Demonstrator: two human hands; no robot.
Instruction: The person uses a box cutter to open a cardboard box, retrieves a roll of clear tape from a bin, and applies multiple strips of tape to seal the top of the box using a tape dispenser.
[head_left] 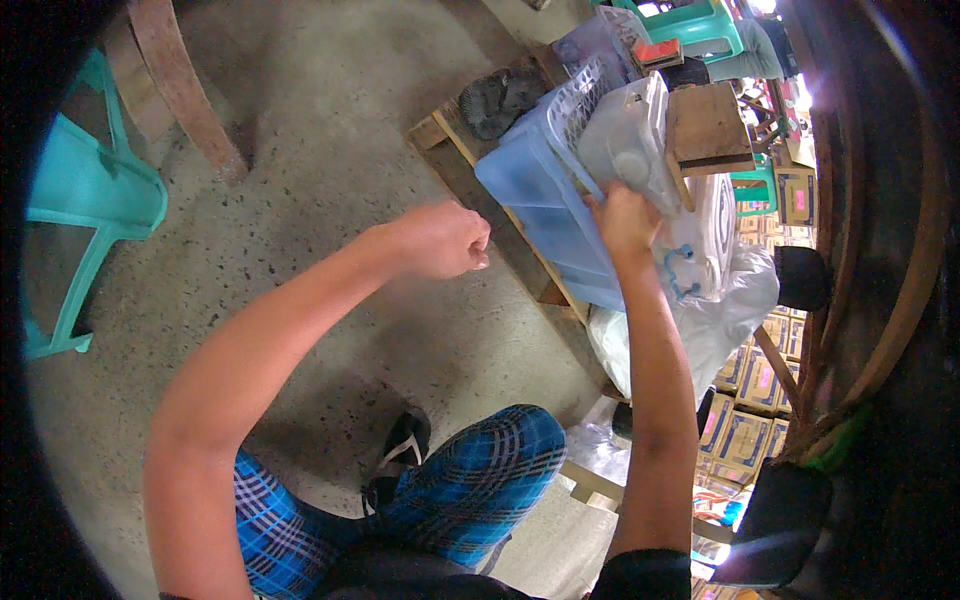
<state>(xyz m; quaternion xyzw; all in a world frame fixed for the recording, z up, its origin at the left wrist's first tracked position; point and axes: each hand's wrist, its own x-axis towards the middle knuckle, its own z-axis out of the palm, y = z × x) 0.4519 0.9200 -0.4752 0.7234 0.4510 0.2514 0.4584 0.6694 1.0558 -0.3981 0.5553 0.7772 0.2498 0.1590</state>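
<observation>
Fingers of the right hand [628,222] are reaching down at the rim of a translucent blue plastic bin [548,185], right beside a cloudy clear plastic container [628,140], though honestly I can't tell if they're pinching anything since the tips are hidden. Meanwhile the left hand [448,240] is curling into a fist above the speckled grey concrete floor [320,200], no visible object in it. Progress-wise, I'd say getting to the bin looks done, but it's sitting on a rough wooden pallet [432,132], so any shifting of it is seemingly still waiting.
</observation>
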